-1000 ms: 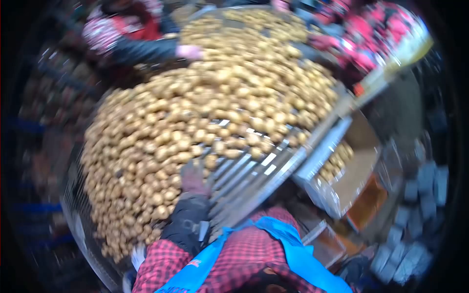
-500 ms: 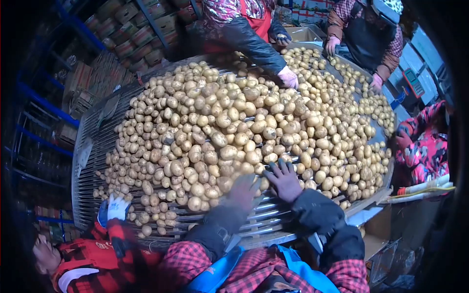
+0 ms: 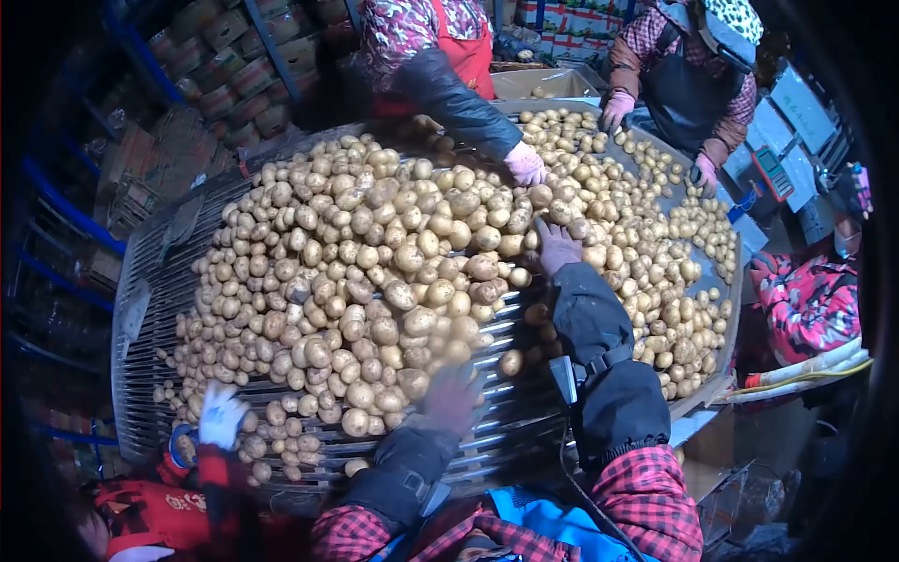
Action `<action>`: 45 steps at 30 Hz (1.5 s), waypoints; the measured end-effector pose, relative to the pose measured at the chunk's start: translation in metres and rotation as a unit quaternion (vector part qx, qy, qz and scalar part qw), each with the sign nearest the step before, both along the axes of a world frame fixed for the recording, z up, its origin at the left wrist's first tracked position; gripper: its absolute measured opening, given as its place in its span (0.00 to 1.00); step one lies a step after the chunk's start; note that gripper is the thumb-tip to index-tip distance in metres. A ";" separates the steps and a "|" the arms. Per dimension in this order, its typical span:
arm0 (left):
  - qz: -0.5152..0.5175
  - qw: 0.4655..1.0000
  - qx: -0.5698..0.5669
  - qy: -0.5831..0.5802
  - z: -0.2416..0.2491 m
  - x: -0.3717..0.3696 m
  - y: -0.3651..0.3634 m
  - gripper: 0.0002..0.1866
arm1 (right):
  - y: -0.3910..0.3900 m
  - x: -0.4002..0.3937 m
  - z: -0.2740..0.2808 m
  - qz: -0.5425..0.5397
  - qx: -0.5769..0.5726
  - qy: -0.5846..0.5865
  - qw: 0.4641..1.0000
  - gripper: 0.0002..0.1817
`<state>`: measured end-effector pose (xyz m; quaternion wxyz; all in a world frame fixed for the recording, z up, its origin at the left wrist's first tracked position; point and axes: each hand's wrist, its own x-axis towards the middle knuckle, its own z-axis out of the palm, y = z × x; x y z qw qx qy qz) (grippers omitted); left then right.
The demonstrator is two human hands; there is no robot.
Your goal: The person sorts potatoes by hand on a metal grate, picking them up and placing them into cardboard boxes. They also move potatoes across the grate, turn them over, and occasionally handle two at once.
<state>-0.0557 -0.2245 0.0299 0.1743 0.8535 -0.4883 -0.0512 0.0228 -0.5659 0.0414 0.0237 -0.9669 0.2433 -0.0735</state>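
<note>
Potatoes (image 3: 356, 281) lie heaped over a slatted metal sorting table (image 3: 501, 403). My right hand (image 3: 559, 248), in a purplish glove, reaches far into the heap with its fingers apart against the potatoes; I see none gripped in it. Beside the near edge of the pile is my left hand (image 3: 452, 401), smeared by motion, so its fingers do not show clearly. Bare slats and a few loose potatoes lie between my two arms.
A co-worker's white-gloved hand (image 3: 222, 415) is at the near left. Across the table, another worker's pink glove (image 3: 526, 164) touches potatoes close to my right hand. A third person stands at the far right. An open cardboard box (image 3: 548, 84) stands behind.
My right hand has moved forward, deeper into the potatoes, baring slats behind it. My left hand has shifted slightly down and left. The co-worker's white glove has moved a little lower.
</note>
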 end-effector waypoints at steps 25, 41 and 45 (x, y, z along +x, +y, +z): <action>0.016 0.990 -0.108 -0.093 -0.022 -0.004 0.006 0.34 | 0.078 -0.101 0.019 0.062 0.074 -0.054 0.994 0.30; 0.005 0.991 -0.099 -0.086 0.002 -0.002 0.002 0.26 | 0.002 0.003 0.013 0.035 -0.097 -0.110 0.989 0.11; -0.002 0.994 -0.081 -0.072 -0.012 -0.003 0.004 0.31 | 0.078 0.027 0.024 0.126 0.078 -0.125 0.981 0.15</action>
